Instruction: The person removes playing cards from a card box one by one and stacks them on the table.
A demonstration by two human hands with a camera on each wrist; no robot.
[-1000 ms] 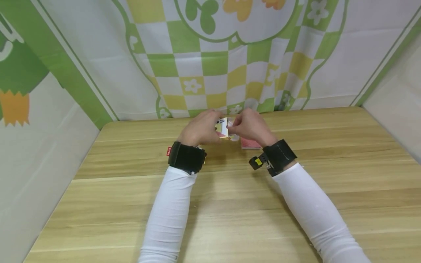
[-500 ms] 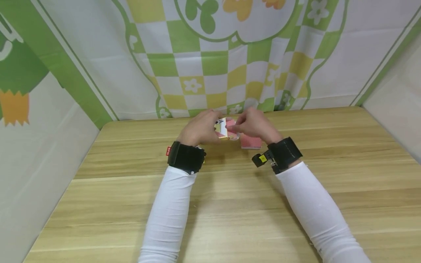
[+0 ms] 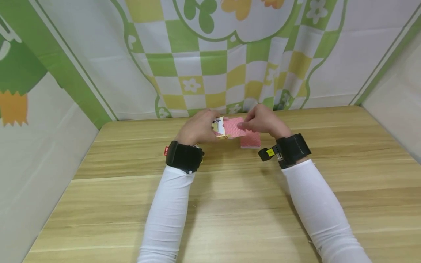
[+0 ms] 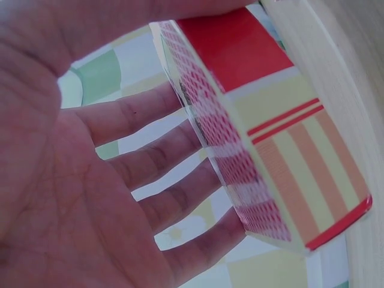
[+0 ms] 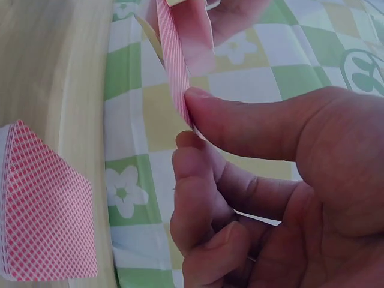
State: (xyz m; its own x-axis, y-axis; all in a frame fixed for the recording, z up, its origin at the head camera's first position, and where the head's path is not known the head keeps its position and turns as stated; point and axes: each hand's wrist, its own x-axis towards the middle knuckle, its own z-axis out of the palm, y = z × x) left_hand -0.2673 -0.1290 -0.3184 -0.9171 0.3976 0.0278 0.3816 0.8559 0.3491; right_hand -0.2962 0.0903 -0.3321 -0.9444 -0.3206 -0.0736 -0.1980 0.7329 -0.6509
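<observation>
My left hand (image 3: 198, 128) grips a playing-card box (image 3: 218, 126) by its edges, above the back of the table. In the left wrist view, the thumb lies along one side of the box (image 4: 282, 138) and the fingertips touch the other. Out of its open right end sticks a red-patterned playing card (image 3: 232, 127); whether it is one card or several together, I cannot tell. My right hand (image 3: 265, 120) pinches the outer end of that card (image 5: 174, 69) between thumb and index finger. Just below it, a stack of red-backed cards (image 3: 251, 140) rests on the table.
The wooden table (image 3: 210, 219) stretches forward to both arms. A green, white and yellow checked cloth (image 3: 213, 62) hangs right behind the table's back edge, close to both hands. White side walls (image 3: 39, 160) stand at left and right.
My right hand has moved right, and a red-backed card now shows drawn out from the box's end. More of the stack on the table is uncovered. The left hand stays nearly still.
</observation>
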